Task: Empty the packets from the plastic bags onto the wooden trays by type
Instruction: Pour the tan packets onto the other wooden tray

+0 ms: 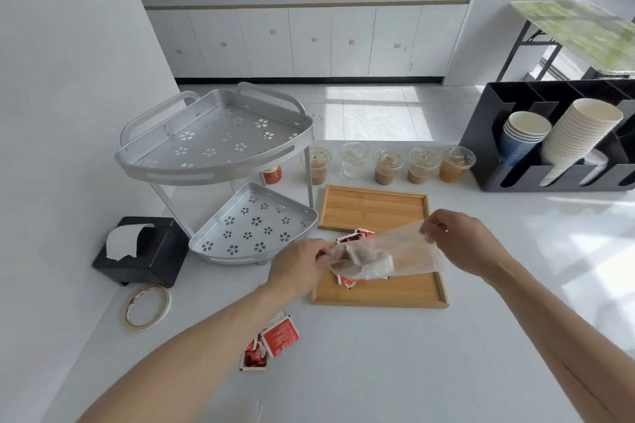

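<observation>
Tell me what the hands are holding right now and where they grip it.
Both hold one clear plastic bag above the near wooden tray. The left hand pinches its left end, where pale packets sit; the right hand pinches its upper right end.

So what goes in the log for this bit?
left hand: grips plastic bag | right hand: grips bag | over near wooden tray | far tray: bare

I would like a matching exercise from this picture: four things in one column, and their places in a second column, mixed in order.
Things:
1. plastic bag
2. far wooden tray
3. tape roll
4. paper cups

Places:
A. in the black organizer at the right
B. held between left hand and right hand
C. on the counter near the tissue box
D. in front of the lidded drink cups

Pairs: 1-B, 2-D, 3-C, 4-A
</observation>
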### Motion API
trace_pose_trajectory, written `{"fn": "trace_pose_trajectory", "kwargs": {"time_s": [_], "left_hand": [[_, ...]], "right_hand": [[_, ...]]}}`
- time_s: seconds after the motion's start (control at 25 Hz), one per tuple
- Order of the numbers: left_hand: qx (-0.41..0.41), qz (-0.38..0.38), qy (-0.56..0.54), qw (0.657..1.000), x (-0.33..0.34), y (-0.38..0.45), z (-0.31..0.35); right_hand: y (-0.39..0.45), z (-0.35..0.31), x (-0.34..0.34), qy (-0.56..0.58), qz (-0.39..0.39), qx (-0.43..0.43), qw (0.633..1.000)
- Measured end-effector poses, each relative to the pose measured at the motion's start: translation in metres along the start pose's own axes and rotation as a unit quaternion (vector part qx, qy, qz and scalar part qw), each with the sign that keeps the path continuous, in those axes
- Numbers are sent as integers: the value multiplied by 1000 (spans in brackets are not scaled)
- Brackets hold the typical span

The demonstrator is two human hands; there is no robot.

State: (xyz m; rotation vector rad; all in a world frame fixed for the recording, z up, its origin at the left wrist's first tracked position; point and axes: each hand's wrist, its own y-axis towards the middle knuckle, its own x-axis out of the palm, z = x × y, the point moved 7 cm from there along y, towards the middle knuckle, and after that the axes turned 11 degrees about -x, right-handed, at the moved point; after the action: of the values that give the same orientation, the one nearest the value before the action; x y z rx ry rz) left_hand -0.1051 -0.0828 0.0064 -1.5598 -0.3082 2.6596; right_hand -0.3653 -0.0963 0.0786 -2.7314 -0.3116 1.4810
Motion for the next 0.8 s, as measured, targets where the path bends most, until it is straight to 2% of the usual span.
{"fn": "trace_pose_trajectory", "kwargs": {"time_s": [0.28, 0.52, 0.8], "left_hand": [[25, 84, 112, 990, -59, 81, 71], [65, 71, 283, 954, -54, 119, 129], [72, 72, 385, 917, -55, 155, 148]], "right_hand": [[87, 60, 0, 106, 22, 85, 990], [134, 104, 30, 169, 0, 173, 970], [159, 120, 63, 247, -11, 201, 948]]}}
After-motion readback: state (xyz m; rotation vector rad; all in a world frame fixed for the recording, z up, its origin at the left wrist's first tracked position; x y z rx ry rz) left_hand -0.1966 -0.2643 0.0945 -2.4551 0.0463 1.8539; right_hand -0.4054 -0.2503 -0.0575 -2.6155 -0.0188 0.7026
